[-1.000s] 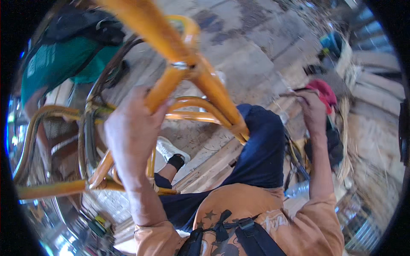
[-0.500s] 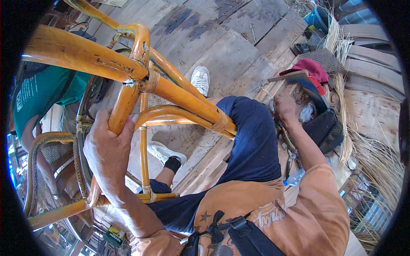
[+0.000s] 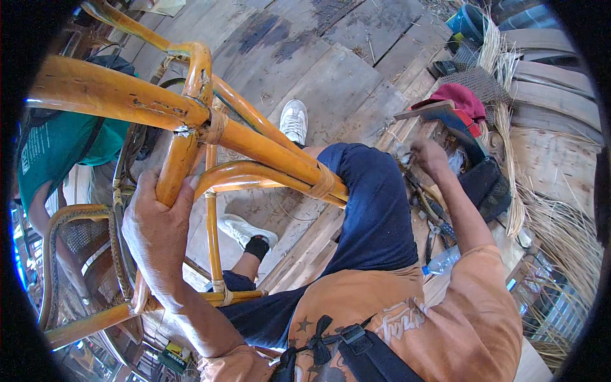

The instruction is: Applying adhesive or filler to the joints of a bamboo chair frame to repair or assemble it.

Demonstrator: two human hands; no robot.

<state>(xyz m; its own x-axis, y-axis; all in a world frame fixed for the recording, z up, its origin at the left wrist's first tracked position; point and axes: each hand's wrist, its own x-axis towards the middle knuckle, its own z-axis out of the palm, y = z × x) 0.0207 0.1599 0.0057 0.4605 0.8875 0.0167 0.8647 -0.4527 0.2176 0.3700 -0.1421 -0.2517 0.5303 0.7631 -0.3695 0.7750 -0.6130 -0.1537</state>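
Note:
A rattan chair frame (image 3: pixel 267 148) of glossy orange-brown poles slants across the left half, one end resting against my thigh. My left hand (image 3: pixel 153 223) is closed round one of its poles, just below a joint where the pole's end meets a thicker pole. Strips of pale binding (image 3: pixel 216 126) wrap that joint. The thick pole has dark cracks and chipped spots. My right hand (image 3: pixel 429 158) is away from the frame, over a wooden box (image 3: pixel 425 132) of odds and ends to my right. Motion blurs its fingers, so what they touch is unclear.
Beside the box lie a maroon cloth (image 3: pixel 458 99), a black bag (image 3: pixel 487 191), pliers (image 3: pixel 431 237) and a plastic bottle (image 3: pixel 443 261). Loose rattan strips (image 3: pixel 560 248) spread at the far right. At left, a person in a green shirt (image 3: pixel 60 149) is near another chair frame (image 3: pixel 48 254).
My right hand has shifted slightly within the box area and is now blurred. My left hand keeps its grip, and the view has moved a little.

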